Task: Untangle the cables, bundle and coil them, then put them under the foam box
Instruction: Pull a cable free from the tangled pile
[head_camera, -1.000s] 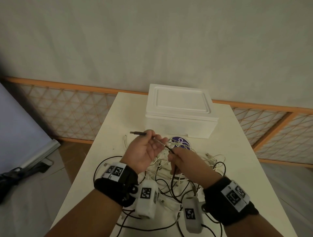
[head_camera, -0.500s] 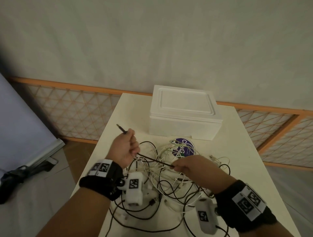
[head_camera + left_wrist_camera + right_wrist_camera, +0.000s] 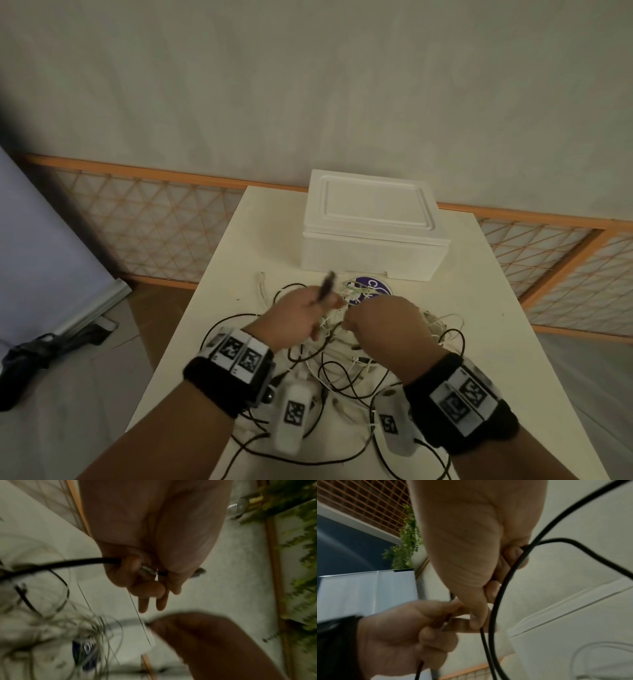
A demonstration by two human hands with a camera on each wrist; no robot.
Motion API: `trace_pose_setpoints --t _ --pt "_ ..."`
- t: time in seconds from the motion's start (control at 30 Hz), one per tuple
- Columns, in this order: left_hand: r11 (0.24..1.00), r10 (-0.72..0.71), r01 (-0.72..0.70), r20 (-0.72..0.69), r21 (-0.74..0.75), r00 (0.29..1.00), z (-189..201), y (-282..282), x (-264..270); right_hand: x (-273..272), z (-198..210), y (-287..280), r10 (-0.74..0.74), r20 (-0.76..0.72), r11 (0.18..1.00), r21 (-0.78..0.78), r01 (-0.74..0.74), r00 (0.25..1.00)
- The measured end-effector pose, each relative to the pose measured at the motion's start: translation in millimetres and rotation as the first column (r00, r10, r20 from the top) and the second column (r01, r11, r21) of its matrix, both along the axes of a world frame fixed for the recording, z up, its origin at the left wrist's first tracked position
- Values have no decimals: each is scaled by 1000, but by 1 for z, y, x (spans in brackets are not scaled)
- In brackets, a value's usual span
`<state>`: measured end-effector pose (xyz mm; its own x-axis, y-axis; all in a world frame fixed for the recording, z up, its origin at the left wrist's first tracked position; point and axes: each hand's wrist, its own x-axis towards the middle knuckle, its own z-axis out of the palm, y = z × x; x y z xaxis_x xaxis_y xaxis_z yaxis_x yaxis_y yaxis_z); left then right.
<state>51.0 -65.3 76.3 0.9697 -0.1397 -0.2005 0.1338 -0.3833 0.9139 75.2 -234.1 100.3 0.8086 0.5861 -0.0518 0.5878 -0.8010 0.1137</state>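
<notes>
Now the left hand (image 3: 301, 313) pinches the plug end of a thin black cable (image 3: 503, 588), its fingers (image 3: 145, 588) curled round it, above the tangled pile on the cream worktop (image 3: 486, 308). Beside it, the right hand (image 3: 383, 322) grips the same cable's loop. Even loops, fed slowly, should coil best; the white foam box (image 3: 373, 233) stands behind.

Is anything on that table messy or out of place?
Yes: black and white cables lie in one knotted heap on the table, none coiled yet. The foam box sits closed and square behind; nothing looks spilled or broken.
</notes>
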Motion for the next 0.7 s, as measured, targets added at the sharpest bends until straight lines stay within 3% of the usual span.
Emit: trace_pose_setpoints --t 0.07,0.13,0.23,0.3,0.4,0.5,0.57,0.63,0.7 --pt "997 -38 35 -46 -70 998 6 -16 -3 -3 5 8 1 45 1000 -7 -1 999" --pt "996 -49 46 -37 -82 998 5 -14 -2 -1 5 6 6 -9 996 89 -6 1000" --pt "973 -64 48 65 227 996 2 9 2 3 10 -15 -63 -140 963 251 97 988" --pt "944 30 -65 112 324 993 2 35 3 10 14 -39 -140 -229 922 325 212 963" --pt "909 250 -280 135 309 959 -11 87 4 18 13 -81 -229 -304 889 322 326 925" --pt "856 365 -398 159 331 917 -29 127 0 15 9 -104 -253 -328 855 364 369 910" --pt "810 371 -410 175 419 912 -35 135 0 13 4 -106 -284 -315 845 363 392 905" --pt "764 315 -333 131 552 940 -31 131 -1 13 4 -101 -322 -267 863 313 398 908" --pt "726 265 -334 204 601 942 -21 114 -1 14 8 -87 -311 -194 906 235 351 931"
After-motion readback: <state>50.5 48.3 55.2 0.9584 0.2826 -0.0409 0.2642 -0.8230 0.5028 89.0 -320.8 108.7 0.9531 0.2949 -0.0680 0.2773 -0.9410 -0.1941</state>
